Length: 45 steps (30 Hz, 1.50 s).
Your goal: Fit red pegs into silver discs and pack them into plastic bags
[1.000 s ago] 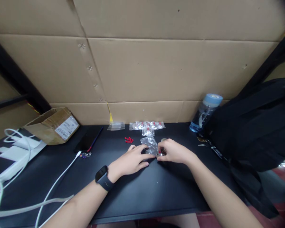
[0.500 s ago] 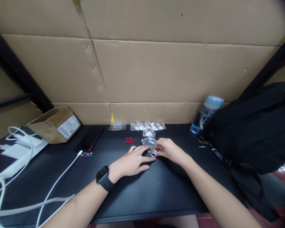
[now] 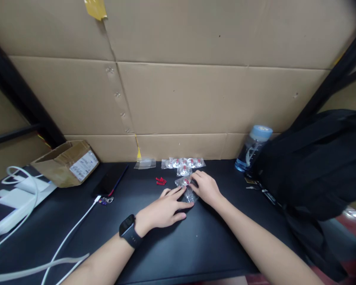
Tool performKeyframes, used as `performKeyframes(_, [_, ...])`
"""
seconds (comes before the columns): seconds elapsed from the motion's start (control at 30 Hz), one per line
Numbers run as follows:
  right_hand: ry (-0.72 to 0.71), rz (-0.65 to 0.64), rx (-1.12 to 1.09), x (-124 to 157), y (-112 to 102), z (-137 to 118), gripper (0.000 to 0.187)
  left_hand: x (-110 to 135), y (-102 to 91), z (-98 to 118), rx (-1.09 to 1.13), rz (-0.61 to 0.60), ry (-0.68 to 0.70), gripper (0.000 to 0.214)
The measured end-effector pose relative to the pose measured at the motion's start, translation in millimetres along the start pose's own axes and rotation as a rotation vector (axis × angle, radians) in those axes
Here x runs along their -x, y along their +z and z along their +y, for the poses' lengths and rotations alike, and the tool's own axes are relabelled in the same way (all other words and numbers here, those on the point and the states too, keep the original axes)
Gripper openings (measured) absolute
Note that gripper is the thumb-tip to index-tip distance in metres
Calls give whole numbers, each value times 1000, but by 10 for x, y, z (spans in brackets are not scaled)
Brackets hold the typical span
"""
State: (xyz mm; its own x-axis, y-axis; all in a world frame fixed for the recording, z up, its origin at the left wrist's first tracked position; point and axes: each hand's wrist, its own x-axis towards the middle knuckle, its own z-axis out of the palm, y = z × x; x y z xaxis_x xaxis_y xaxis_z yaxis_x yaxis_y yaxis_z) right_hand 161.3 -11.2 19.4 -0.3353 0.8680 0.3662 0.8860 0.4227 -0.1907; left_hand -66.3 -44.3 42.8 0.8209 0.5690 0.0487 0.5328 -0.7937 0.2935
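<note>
My left hand (image 3: pixel 167 209) lies flat with its fingers spread, the fingertips on a clear plastic bag (image 3: pixel 191 196). The thumb and forefinger of my right hand (image 3: pixel 206 187) close on the edge of a small silver disc with a red piece (image 3: pixel 182 181). Clear plastic shows around this disc; whether it is inside the plastic or on top, I cannot tell. Just beyond, a similar bagged disc (image 3: pixel 184 170) sits below a row of bagged silver discs with red pieces (image 3: pixel 190 162). Several loose red pieces (image 3: pixel 160 181) lie left of my fingers.
Flat clear bags (image 3: pixel 145 163) lie by the cardboard wall (image 3: pixel 178 99). To the left are a phone (image 3: pixel 111 181) on a white cable, an open cardboard box (image 3: pixel 59 166) and a power strip (image 3: pixel 20 206). A water bottle (image 3: pixel 253 148) and black backpack (image 3: pixel 317 158) stand right.
The view has tilted upward. My right hand has moved the silver disc away from me and slightly left, up beside the bagged discs. My left hand stays spread on the plastic.
</note>
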Motion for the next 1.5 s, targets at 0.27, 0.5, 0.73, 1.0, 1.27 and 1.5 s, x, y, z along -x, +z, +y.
performKeyframes(0.27, [-199,-254,-229,93,-301,69,43,27,-29,-132,55,140,-81,59])
performKeyframes(0.5, [-255,-289,-240,103,-322,180,41,-26,65,-170,-50,195,-135,54])
performKeyframes(0.73, [-115,-157,-252,64,-151,97,11,-108,97,-216,-57,347,-257,19])
performKeyframes(1.0, [89,-25,-389,38,-14,81,16,-155,98,-204,-50,548,-370,16])
performKeyframes(1.27, [247,60,-203,38,58,25,17,-186,124,-164,-118,354,-173,44])
performKeyframes(1.5, [-99,-100,-227,63,-103,42,23,-232,194,-266,-71,338,-238,47])
